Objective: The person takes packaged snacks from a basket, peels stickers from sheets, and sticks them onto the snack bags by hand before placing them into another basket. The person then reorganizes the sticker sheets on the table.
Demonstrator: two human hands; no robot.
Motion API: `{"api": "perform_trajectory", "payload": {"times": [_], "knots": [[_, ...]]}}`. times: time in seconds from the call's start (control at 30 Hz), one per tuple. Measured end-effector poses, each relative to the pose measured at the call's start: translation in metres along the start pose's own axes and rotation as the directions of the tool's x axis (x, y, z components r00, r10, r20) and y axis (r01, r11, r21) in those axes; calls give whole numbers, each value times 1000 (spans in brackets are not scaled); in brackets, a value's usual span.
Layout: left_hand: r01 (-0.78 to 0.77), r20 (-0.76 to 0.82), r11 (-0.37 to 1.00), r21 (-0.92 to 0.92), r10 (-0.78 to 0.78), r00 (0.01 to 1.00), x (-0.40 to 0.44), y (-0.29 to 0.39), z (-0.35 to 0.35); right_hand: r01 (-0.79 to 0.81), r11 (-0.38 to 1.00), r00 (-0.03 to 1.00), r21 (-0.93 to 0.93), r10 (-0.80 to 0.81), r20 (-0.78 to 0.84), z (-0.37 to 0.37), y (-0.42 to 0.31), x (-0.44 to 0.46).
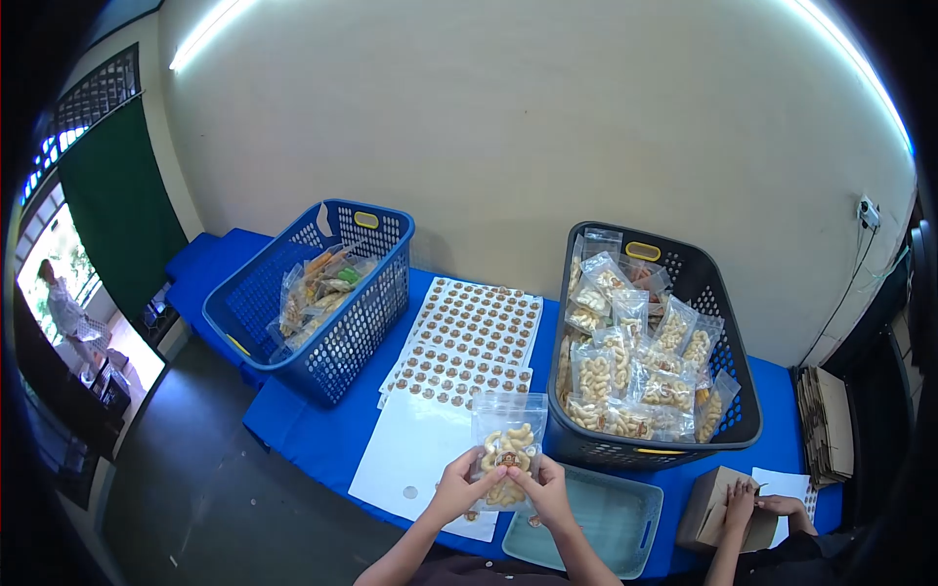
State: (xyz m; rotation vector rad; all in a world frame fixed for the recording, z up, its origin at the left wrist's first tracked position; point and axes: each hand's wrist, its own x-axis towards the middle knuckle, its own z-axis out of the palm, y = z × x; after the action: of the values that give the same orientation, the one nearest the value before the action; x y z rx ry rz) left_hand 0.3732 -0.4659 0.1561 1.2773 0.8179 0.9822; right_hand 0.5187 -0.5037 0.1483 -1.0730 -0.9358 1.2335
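Both my hands grip a clear zip pouch of cashews (510,430) by its two sides. My left hand (457,488) is closed on the left side and my right hand (549,491) on the right. The two thumbs press at a round brown sticker (508,459) on the pouch's front. Beneath and to the left lies a mostly bare white sticker sheet (405,454). Behind it, sheets of round brown stickers (469,337) are spread over the blue-covered table. A pale green tray (611,513) sits just right of my hands, partly hidden by my right arm.
A black basket (740,396) full of filled pouches stands behind the tray. To the left is a blue basket (366,337) with some packets. At right, another person's hands (747,506) touch a cardboard box (705,508). Flattened cartons (826,425) lean farther right.
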Motion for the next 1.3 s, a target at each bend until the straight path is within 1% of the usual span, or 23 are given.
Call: {"api": "perform_trajectory", "payload": {"times": [0.03,0.13,0.17,0.27,0.3,0.37,0.4,0.47,0.5,0.57,0.6,0.67,0.77,0.8,0.83,0.97,1.07,1.17,1.27,1.3], "knots": [[-11,-8,1000,-25,11,1000,0,-1,-1,12,1000,1000,3,-12,-7,2,0,1],[108,40,994,19,-109,993,0,0,-12,-41,995,999,90,41,10,6,-2,3],[88,68,994,-67,-84,994,-3,10,-13,-45,994,999,98,43,23,8,-1,3],[50,81,997,56,-55,995,-4,10,-28,-50,998,998,27,48,44,18,-8,2],[78,79,993,86,-85,993,-4,13,-33,-53,998,997,19,52,56,20,-8,1],[63,94,993,103,-73,993,-4,19,-39,-55,998,995,2,55,81,22,-9,3],[54,101,992,112,-65,993,-5,21,-41,-60,998,995,-35,62,74,20,-2,4],[34,45,995,95,-39,998,-8,23,-39,-77,991,994,-111,85,62,16,16,6],[26,12,996,85,-27,1000,-11,23,-39,-82,989,992,-125,93,85,17,14,5],[87,-4,985,150,-88,996,-15,16,-47,-91,984,985,-150,111,135,22,6,2],[118,-12,976,183,-118,993,-17,14,-50,-73,986,984,-149,95,150,24,9,1],[90,-38,976,199,-84,996,-23,16,-50,-33,990,982,-140,58,178,27,16,1],[44,-27,980,195,-39,999,-26,22,-46,-43,998,998,38,41,39,45,3,-2],[31,-12,982,188,-29,1000,-28,22,-45,-36,999,999,28,35,38,45,1,-2],[46,22,973,225,-52,998,-26,10,-50,-32,999,999,19,31,35,43,0,-2],[87,77,983,161,-100,992,-22,23,-44,-18,1000,1000,24,18,-13,41,3,-3],[103,94,981,167,-120,988,-15,16,-50,-23,999,999,24,24,-46,44,3,1],[-2,14,997,81,1,1000,-5,20,-57,-37,999,999,27,37,-31,55,6,7],[-71,-35,995,72,74,997,10,23,-80,-61,998,998,34,61,8,73,11,14],[-37,-53,992,117,44,998,13,27,-87,-76,997,997,24,76,30,81,9,18]]}}
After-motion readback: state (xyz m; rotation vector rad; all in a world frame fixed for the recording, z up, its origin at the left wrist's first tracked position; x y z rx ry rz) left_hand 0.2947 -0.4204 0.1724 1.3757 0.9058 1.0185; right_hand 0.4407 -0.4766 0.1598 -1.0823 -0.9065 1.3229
